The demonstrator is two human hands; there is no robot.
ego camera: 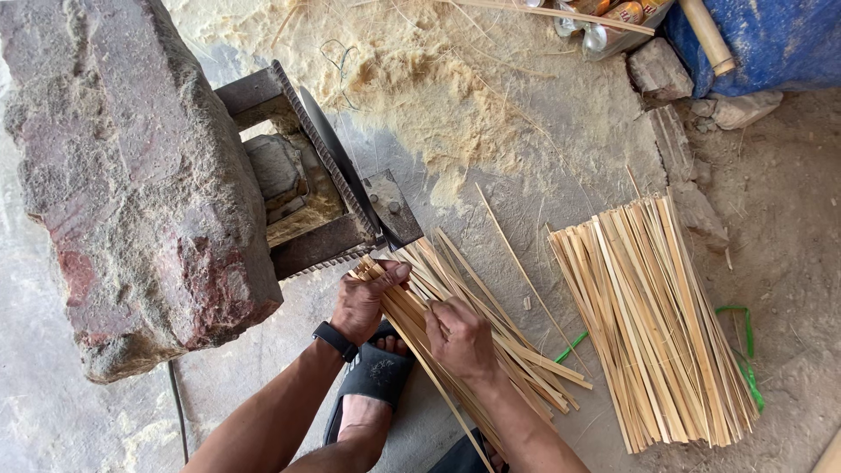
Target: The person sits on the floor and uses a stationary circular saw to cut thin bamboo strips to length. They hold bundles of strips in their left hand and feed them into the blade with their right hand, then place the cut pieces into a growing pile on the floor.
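My left hand (366, 300) grips the upper end of a bundle of thin bamboo strips (512, 355) lying slanted across the ground, close to a dark metal blade (346, 171) fixed in a steel frame. My right hand (457, 337) rests on the same bundle a little lower, fingers closed around a few of its strips. A black watch sits on my left wrist. My foot in a black sandal (372, 381) is under the bundle.
A large reddish stone block (131, 184) weighs down the steel frame at left. A bigger pile of bamboo strips (653, 324) lies at right with a green cord (745, 350). Sawdust (420, 79) covers the ground above. A blue tarp (771, 39) is top right.
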